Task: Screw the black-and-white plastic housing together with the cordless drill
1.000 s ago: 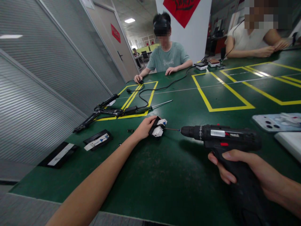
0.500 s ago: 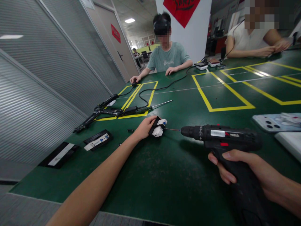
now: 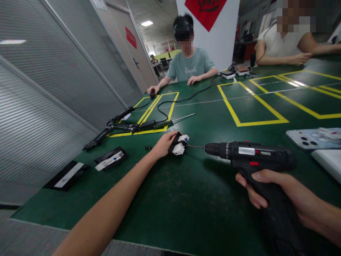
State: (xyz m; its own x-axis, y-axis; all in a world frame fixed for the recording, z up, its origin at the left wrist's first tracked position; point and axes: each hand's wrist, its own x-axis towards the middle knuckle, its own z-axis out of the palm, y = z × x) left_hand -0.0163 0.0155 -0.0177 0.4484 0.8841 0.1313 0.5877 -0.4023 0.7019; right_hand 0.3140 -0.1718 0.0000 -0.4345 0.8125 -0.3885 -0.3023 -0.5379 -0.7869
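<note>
My left hand is closed around a small black and white block-shaped part with a bit of blue on it, held at the green table. My right hand grips a black cordless drill by its handle. The drill points left, and its long thin bit reaches the side of the part; the exact contact at the tip is too small to make out. Left of my forearm lie a black piece with a white strip and blue marks and a flat black piece with a white strip.
A jointed black arm-like stand and a tool with a thin metal rod lie beyond my left hand. At the right edge are a phone and a white box. Two people sit across the green table.
My hands, the drill and the part stay in place. The bit's look differs slightly. The person at the far right has moved one hand outward, apart from the other.
</note>
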